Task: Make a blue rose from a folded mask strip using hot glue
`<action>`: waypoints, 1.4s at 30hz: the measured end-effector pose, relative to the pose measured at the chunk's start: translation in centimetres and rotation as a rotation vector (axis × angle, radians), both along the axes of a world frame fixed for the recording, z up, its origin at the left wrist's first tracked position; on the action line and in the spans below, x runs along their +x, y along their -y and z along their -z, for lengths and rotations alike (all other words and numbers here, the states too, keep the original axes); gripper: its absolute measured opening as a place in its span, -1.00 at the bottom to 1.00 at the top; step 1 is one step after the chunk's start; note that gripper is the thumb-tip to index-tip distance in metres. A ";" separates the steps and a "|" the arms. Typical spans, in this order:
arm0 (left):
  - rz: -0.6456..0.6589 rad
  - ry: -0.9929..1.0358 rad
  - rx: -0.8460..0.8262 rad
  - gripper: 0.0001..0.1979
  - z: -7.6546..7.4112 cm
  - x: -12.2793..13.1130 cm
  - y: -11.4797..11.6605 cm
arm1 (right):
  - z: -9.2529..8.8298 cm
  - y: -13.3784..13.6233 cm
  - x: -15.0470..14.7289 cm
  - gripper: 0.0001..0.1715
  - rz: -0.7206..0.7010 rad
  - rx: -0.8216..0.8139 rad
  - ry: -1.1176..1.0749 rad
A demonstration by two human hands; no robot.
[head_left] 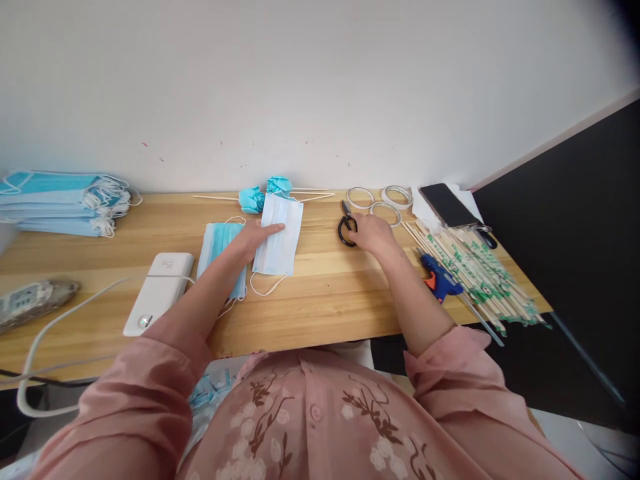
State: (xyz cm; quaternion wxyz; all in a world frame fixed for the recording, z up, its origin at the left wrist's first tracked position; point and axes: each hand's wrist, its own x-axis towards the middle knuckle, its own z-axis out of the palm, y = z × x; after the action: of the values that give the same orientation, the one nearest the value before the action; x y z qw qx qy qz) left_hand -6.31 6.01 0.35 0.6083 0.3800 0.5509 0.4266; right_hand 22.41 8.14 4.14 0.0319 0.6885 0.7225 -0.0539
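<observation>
My left hand [256, 237] is closed on a pale face mask [283, 243], its thumb laid across the white side. The other fingers are mostly hidden. One ear loop hangs from the mask's lower edge. Beneath my left wrist, more blue face masks [220, 241] lie on the table. My right hand [373, 233] has its fingers at the black handles of a pair of scissors [346, 225], whose blades point toward the wall. Just behind the held mask are two blue crumpled flower shapes [251, 199] with thin wooden sticks.
Tape rolls [397, 197] and a phone [449, 205] lie at the back right. Nearer are a blue glue gun [440, 277] and wrapped chopsticks [480, 273]. Leftward are a stack of masks [60, 203], a white power bank [157, 293] and a cable [31, 360].
</observation>
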 end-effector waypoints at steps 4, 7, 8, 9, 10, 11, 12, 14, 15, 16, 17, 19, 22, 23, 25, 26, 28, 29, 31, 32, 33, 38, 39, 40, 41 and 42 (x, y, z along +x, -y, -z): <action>-0.025 -0.013 0.023 -0.47 0.0 0.0 0.6 | -1.0 -0.3 1.9 -0.54 0.007 0.025 -0.011; -0.051 0.020 0.048 -0.48 0.1 -0.2 1.0 | -1.4 -1.9 3.3 -0.53 0.054 0.132 0.011; -0.054 0.032 0.049 -0.48 0.1 -0.3 1.1 | -1.3 -2.7 3.4 -0.55 0.043 0.159 0.016; -0.055 0.046 0.048 -0.47 0.1 -0.3 1.2 | -1.0 -3.4 3.4 -0.58 0.018 0.173 0.018; -0.055 0.059 0.046 -0.46 0.0 -0.4 1.2 | -0.6 -4.1 3.3 -0.62 -0.015 0.174 0.017; -0.053 0.072 0.042 -0.46 0.0 -0.5 1.2 | -0.2 -4.8 3.1 -0.66 -0.045 0.167 0.015; -0.052 0.084 0.039 -0.45 -0.1 -0.5 1.2 | 0.2 -5.3 2.8 -0.70 -0.068 0.161 0.012; -0.050 0.100 0.029 -0.47 -0.1 -0.5 1.3 | 0.5 -6.1 2.6 -0.76 -0.093 0.154 0.004; -0.049 0.105 0.022 -0.48 -0.2 -0.5 1.3 | 0.4 -6.3 2.7 -0.76 -0.096 0.156 0.001; -0.049 0.109 0.015 -0.48 -0.2 -0.5 1.3 | 0.1 -6.4 3.1 -0.75 -0.094 0.161 -0.001; -0.050 0.111 0.009 -0.48 -0.2 -0.5 1.3 | -0.4 -6.4 3.6 -0.74 -0.087 0.171 -0.003; -0.051 0.109 0.005 -0.47 -0.2 -0.4 1.4 | -1.6 -6.1 5.1 -0.69 -0.060 0.201 0.003; -0.044 0.096 0.013 -0.46 -0.1 -0.4 1.3 | -2.6 -5.2 7.3 -0.64 -0.019 0.149 0.101; -0.039 0.092 0.017 -0.46 0.0 -0.4 1.3 | -2.6 -4.8 7.7 -0.63 -0.018 0.089 0.153; -0.037 0.088 0.025 -0.46 0.2 -0.4 1.1 | -2.1 -4.2 8.0 -0.62 -0.031 -0.034 0.235; -0.039 0.088 0.029 -0.46 0.3 -0.4 1.1 | -1.8 -3.9 7.9 -0.62 -0.042 -0.074 0.257; -0.048 0.089 0.036 -0.45 0.5 -0.5 1.0 | -1.3 -3.4 7.5 -0.61 -0.063 -0.104 0.273; -0.052 0.091 0.040 -0.45 0.6 -0.5 1.0 | -1.2 -3.1 7.2 -0.61 -0.072 -0.115 0.283; -0.054 0.094 0.043 -0.44 0.7 -0.6 1.0 | -1.3 -2.1 6.7 -0.64 -0.104 -0.151 0.296; -0.053 0.095 0.039 -0.44 0.7 -0.6 1.0 | -1.6 -1.4 6.6 -0.66 -0.127 -0.178 0.300; -0.048 0.097 0.033 -0.43 0.6 -0.6 1.1 | -1.8 -0.5 6.4 -0.69 -0.152 -0.207 0.302; -0.045 0.098 0.041 -0.44 0.4 -0.6 1.2 | -3.2 6.3 5.4 -0.74 -0.262 -0.371 0.351; -0.046 0.095 0.045 -0.45 0.3 -0.5 1.2 | -3.5 7.7 5.1 -0.75 -0.273 -0.393 0.364; -0.045 0.091 0.048 -0.46 0.3 -0.5 1.2 | -3.6 9.1 4.7 -0.75 -0.287 -0.405 0.372; -0.041 0.089 0.052 -0.46 0.3 -0.5 1.2 | -3.8 10.3 4.5 -0.73 -0.305 -0.411 0.380; -0.037 0.086 0.054 -0.46 0.3 -0.5 1.2 | -3.9 11.2 4.3 -0.71 -0.325 -0.419 0.399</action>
State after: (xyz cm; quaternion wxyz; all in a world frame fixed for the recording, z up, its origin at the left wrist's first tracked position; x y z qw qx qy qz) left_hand -6.86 4.79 0.02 0.6129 0.3673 0.5194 0.4686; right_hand 26.69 -3.10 8.03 0.3219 0.5395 0.7757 -0.0599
